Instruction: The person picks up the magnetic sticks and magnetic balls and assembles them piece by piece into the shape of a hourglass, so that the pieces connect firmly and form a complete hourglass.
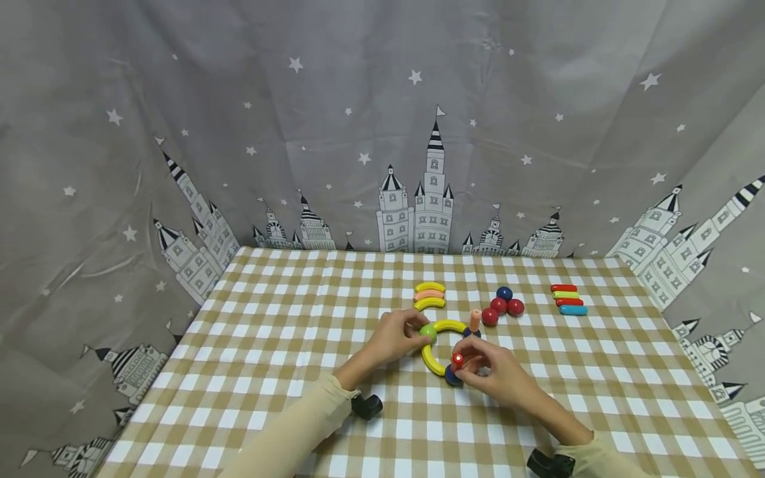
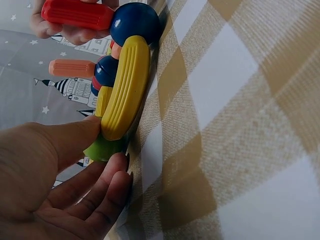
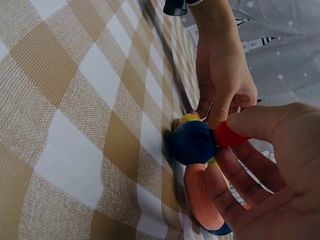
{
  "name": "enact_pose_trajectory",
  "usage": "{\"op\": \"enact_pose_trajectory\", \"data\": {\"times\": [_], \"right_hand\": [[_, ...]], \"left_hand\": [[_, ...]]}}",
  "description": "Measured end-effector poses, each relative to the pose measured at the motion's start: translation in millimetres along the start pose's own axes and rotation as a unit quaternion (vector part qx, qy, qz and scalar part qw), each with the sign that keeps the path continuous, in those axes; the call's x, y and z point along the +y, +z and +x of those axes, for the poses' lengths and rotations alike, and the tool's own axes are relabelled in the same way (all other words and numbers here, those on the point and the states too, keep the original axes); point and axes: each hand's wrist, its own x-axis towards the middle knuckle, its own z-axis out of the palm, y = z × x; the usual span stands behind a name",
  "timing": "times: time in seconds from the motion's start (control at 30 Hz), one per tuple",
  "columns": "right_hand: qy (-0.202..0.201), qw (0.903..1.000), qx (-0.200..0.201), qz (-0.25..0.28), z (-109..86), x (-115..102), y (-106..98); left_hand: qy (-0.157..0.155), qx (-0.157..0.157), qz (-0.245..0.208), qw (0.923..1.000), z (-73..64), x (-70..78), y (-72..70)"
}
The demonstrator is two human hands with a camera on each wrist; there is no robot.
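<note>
A ring of curved rods and balls lies on the checked cloth. My left hand pinches the green ball on the ring's left side, where two yellow curved rods meet. At the front, my right hand holds a red rod between thumb and fingers. That rod stands upright on a dark blue ball, its end touching it. Another blue ball at the far right of the ring carries an upright peach rod. An orange curved rod runs between the two blue balls.
Behind the ring lie several curved pieces, yellow and peach. Red balls and one blue ball sit to the right. Further right is a row of straight rods. A grey castle-print curtain hangs behind the table.
</note>
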Motion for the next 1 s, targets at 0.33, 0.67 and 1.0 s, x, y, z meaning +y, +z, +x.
{"op": "enact_pose_trajectory", "data": {"times": [0.33, 0.67, 1.0], "right_hand": [[0.002, 0.9994, 0.002, -0.035, -3.0, 4.2, 0.5], [0.006, 0.997, 0.039, -0.066, 1.7, 16.8, -15.5], [0.061, 0.9911, 0.081, -0.086, 6.2, 28.7, -37.1]], "left_hand": [[0.017, -0.019, 0.024, 0.9994, -6.4, -1.6, 0.4], [0.049, -0.038, 0.049, 0.9969, -19.5, -2.1, -8.5], [0.072, -0.114, -0.006, 0.9908, -28.4, 6.7, -2.1]]}}
